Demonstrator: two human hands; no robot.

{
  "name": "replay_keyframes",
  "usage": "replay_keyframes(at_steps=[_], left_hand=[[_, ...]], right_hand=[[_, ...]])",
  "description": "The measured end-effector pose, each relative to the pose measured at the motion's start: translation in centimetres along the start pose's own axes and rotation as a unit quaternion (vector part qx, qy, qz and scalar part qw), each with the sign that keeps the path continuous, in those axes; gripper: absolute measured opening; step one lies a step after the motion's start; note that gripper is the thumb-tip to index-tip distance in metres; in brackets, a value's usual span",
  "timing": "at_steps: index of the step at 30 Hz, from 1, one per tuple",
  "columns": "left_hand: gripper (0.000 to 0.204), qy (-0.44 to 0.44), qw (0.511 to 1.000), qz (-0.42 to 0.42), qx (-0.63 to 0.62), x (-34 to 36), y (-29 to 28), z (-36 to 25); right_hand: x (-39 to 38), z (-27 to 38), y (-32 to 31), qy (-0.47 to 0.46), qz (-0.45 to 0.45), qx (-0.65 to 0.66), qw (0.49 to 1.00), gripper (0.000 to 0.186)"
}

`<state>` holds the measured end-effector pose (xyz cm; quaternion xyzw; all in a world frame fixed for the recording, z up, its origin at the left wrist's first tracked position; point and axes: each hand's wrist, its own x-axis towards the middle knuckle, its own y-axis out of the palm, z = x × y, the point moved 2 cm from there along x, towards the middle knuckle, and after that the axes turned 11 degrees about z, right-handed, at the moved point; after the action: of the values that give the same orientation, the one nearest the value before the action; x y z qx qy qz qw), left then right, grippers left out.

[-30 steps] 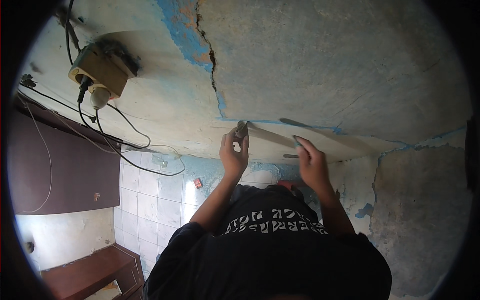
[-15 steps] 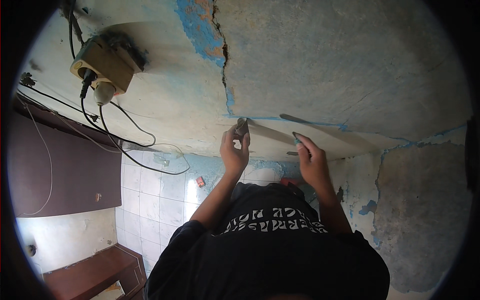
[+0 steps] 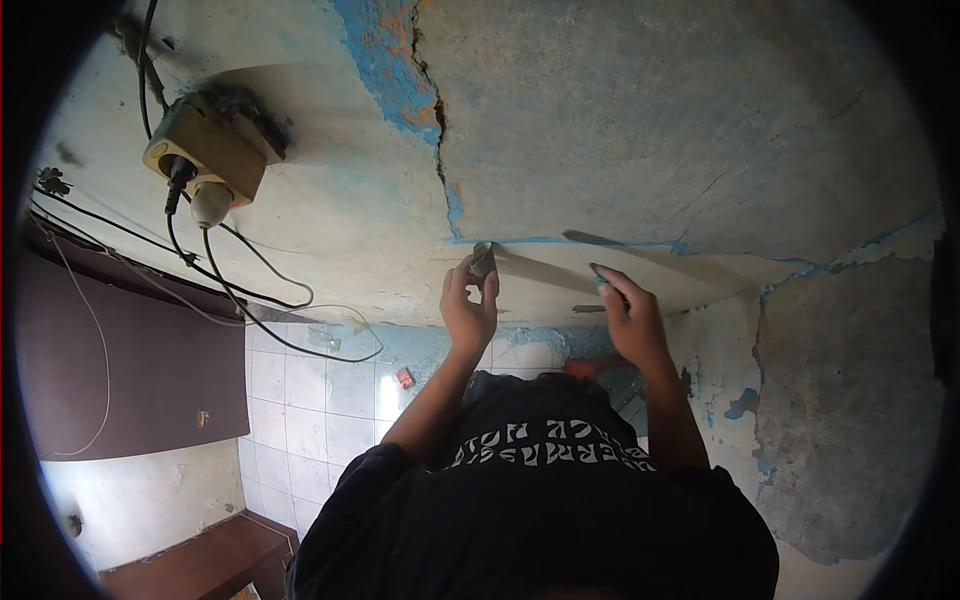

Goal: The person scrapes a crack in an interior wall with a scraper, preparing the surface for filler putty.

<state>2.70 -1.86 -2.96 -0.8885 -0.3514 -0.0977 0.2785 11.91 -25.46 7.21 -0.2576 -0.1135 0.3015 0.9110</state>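
Note:
At the pale wall [image 3: 560, 280], just below a strip of exposed blue paint, my left hand [image 3: 468, 312] grips a small grey piece [image 3: 482, 257], perhaps a blade or folded sheet, between thumb and fingers. To its right my right hand [image 3: 632, 318] is closed on a slim green-handled tool [image 3: 601, 276], with its dark tip angled up and left toward the wall; whether it touches, I cannot tell. A long crack [image 3: 438, 140] runs up from near my left hand. Both hands cast shadows on the plaster.
A beige socket box [image 3: 215, 150] with plugs and looping black cables [image 3: 310, 350] is at upper left. Below are a purple-brown panel [image 3: 130, 360], a brown wooden unit [image 3: 190, 555] and white tiles [image 3: 270, 400] with a small red item [image 3: 405, 378]. Peeling grey plaster [image 3: 830, 400] fills the right.
The view has shifted slightly over the last second. My right hand and its tool have moved a little, while my left hand keeps its hold in about the same place.

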Motion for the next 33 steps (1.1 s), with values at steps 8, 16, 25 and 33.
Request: replay_keyframes(at_steps=[8,16,25,33], left_hand=[[0.041,-0.001,1.0,0.0,0.014,-0.7,-0.8,0.1],[0.042,-0.002,1.0,0.01,0.027,-0.6,-1.2,0.3],[0.042,-0.004,0.999,0.005,0.035,-0.6,-2.1,0.2],[0.042,-0.033,0.998,-0.028,0.053,-0.5,-3.3,1.5]], right_hand=[[-0.2,0.5,-0.6,0.036,0.03,0.005,0.999,0.032],[1.2,0.9,2.8,-0.094,0.003,-0.011,0.995,0.03],[1.8,1.9,4.9,-0.106,0.023,-0.037,0.993,0.03],[2.6,3.0,8.5,-0.075,0.046,-0.011,0.996,0.029]])
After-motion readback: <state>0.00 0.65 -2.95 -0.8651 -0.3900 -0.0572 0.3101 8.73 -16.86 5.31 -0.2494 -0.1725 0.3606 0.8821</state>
